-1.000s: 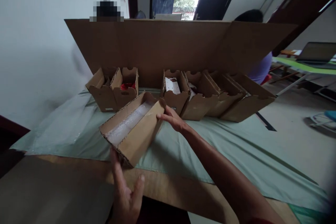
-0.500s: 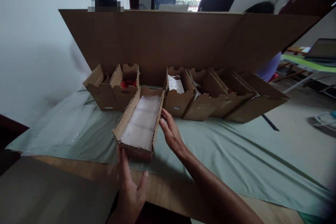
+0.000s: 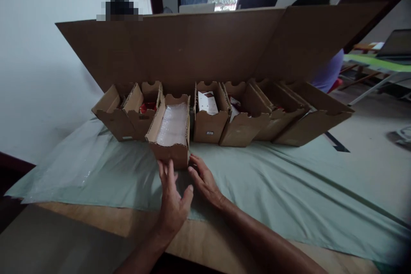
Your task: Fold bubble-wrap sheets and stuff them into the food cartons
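An open cardboard bin (image 3: 170,154) stands on the green cloth, jutting forward from a row of similar bins. Clear bubble wrap (image 3: 173,124) lies inside it. My left hand (image 3: 173,197) is at the bin's front face, fingertips against its lower part, thumb spread away. Beside the bin's lower right front corner is my right hand (image 3: 205,180), its fingers stretched out and close to the side; whether they touch is hard to tell. Neither hand is wrapped around anything.
Left of this bin stands a bin with red packets (image 3: 148,107). To the right, another bin holds a white card (image 3: 208,103). A tall cardboard panel (image 3: 199,47) rises behind the row. Flat plastic wrap (image 3: 70,162) lies on the cloth (image 3: 269,188). People sit behind the panel.
The bin with bubble wrap has slid away from me, back toward the gap in the row. Both hands have moved forward with it, the right one now lower by its front corner.
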